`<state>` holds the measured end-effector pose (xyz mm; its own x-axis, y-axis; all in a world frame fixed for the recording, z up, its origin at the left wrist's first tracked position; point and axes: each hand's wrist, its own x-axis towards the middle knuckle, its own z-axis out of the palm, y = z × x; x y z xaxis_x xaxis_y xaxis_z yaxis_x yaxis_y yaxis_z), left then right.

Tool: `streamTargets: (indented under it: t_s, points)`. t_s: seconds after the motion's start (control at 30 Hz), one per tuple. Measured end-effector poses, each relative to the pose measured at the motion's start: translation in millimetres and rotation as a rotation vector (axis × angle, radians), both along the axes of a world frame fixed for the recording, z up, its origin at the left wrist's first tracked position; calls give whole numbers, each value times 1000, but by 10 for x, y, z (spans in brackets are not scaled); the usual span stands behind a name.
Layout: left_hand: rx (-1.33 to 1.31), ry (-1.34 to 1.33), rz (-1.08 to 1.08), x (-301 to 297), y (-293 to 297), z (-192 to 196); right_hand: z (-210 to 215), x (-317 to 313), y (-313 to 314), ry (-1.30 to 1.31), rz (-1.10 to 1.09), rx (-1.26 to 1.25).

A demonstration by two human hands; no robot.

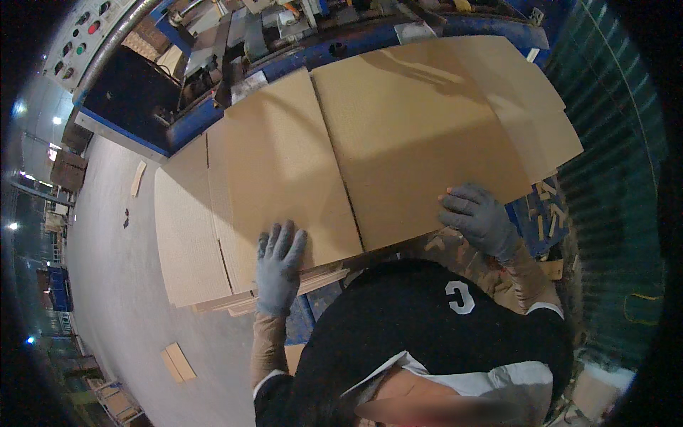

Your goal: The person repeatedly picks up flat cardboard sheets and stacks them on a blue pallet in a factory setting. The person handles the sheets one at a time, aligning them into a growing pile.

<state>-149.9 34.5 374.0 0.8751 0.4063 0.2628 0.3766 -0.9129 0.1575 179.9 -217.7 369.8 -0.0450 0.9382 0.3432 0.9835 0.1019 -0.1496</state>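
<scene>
A large flat cardboard sheet (420, 135), slotted and creased, lies in front of me across the front of a machine. My left hand (278, 263), in a grey glove, rests flat on its near left part with the fingers stretched out. At the near right edge my right hand (478, 217), gloved too, lies over the board; its fingers are bent a little with the thumb side hidden, and a fingertip shows through the glove. More cardboard sheets (186, 235) are stacked at the left, their edges showing below my left hand.
Beyond the board stands a blue machine (313, 46) with metal parts. Its control panel (89, 35) with buttons is at upper left. Green corrugated sheeting (619, 185) borders the right. Cardboard scraps (548, 213) lie at right, and a cardboard strip (178, 362) on the floor at left.
</scene>
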Motion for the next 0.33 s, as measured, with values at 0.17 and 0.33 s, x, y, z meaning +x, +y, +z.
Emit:
streamTargets:
  t_s: [0.17, 0.33]
  points:
    - [70, 125, -9, 142, 115, -32, -53, 330, 42, -43, -9, -120]
    - [25, 99, -36, 334, 520, -49, 38, 829, 366, -46, -200, -273]
